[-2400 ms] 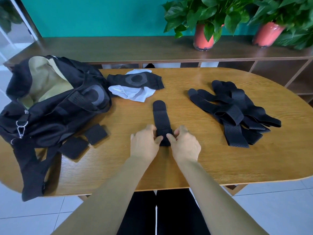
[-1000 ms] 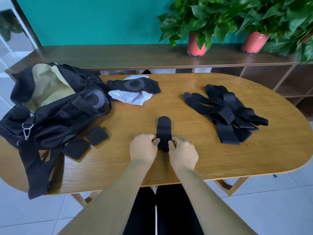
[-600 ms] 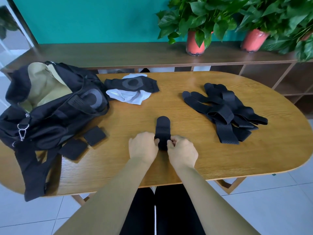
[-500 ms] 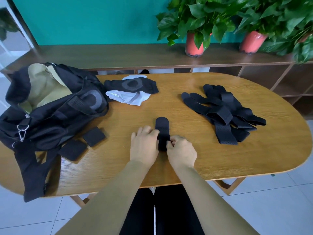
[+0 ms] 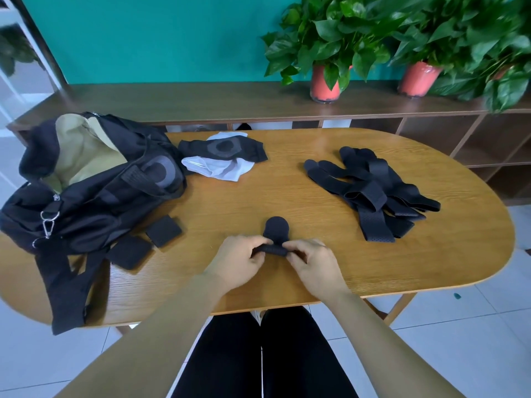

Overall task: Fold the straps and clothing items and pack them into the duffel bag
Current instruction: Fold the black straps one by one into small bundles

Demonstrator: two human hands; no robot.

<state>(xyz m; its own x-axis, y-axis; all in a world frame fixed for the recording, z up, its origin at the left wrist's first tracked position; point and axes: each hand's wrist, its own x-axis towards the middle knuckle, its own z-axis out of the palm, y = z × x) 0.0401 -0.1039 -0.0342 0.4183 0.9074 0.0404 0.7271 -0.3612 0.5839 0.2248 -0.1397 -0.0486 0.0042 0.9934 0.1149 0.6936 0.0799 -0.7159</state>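
Black strap (image 5: 275, 231) gripped at rolled near end by left hand (image 5: 240, 261) and right hand (image 5: 311, 265), fingers curled round roll; rounded tip laid flat on worktop (image 5: 287, 196). Open duffel bag (image 5: 86, 179) set at far left. Unfolded strap pile (image 5: 373, 188) laid right.

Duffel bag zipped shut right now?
No, the duffel bag lies unzipped at the left end of the table, its tan lining showing through the open top.

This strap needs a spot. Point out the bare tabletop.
Bare wood: between the black-and-white clothes and the black strap pile; also the wooden table's right end. Crowded: left, by the open black duffel bag and folded black squares.
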